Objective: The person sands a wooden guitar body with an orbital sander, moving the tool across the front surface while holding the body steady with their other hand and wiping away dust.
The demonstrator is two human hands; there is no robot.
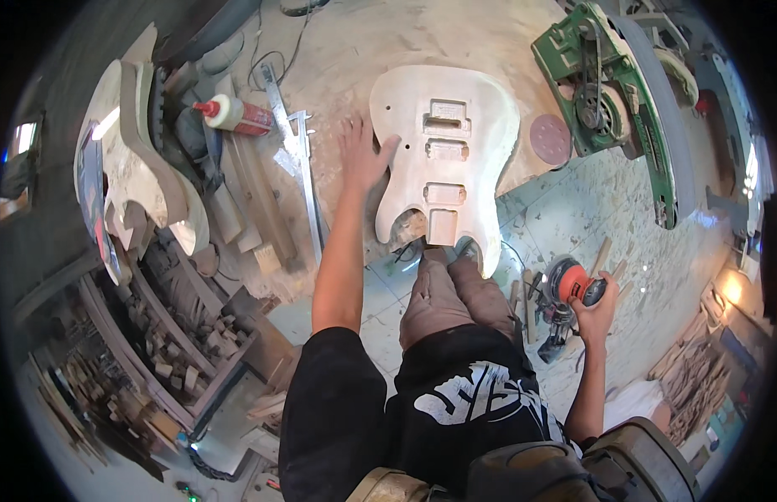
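A pale, bare wooden electric guitar body (480, 125) lies on the dusty workbench (338, 50), its horned end overhanging the near edge. Several cavities and small holes are cut into it. My left hand (365, 155) is open at its left edge, fingers spread toward the bench and thumb over the wood. Off to the right, away from the body, my right hand (596, 314) grips an orange and black orbital sander (570, 283) by its head. A metal caliper (298, 138) rests to the left of my left hand.
A white glue bottle with a red tip (231, 114) lies near wood strips on the left. A reddish sanding disc (550, 140) sits beside a green belt sander (585, 84). More guitar bodies (125, 167) stand far left, above a rack of offcuts (184, 360).
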